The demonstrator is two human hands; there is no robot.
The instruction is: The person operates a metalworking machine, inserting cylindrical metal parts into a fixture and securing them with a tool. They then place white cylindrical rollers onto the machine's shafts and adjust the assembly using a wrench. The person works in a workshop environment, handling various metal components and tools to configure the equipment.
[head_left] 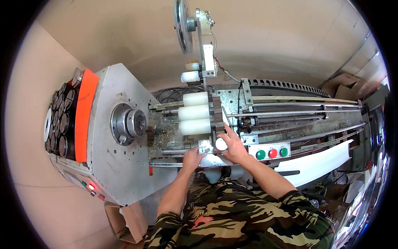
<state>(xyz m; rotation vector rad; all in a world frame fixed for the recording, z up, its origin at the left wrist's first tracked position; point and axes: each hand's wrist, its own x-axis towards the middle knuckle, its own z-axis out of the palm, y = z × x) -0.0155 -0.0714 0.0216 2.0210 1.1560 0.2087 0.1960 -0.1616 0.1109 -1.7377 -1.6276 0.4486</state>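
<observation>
A machine carriage carries three white rollers (195, 113) side by side, with dark brown blocks (217, 108) at their right ends. In front of them is a shiny metal plate (205, 146). My left hand (192, 159) is closed at the plate's near left edge, thumb toward the plate; its other fingers are partly hidden. Just right of the plate, my right hand (234, 146) curves its thumb and fingers around a white round knob (221, 144). Its index finger stretches up toward the brown blocks. Part of the knob's underside is hidden.
A grey headstock with a round metal chuck (134, 123) stands left, topped by dark cylinders (63, 120) and an orange panel (86, 116). Steel rails (298, 113) run right. Close to my right forearm sits a button panel (269, 152). A wheel (183, 27) rises behind.
</observation>
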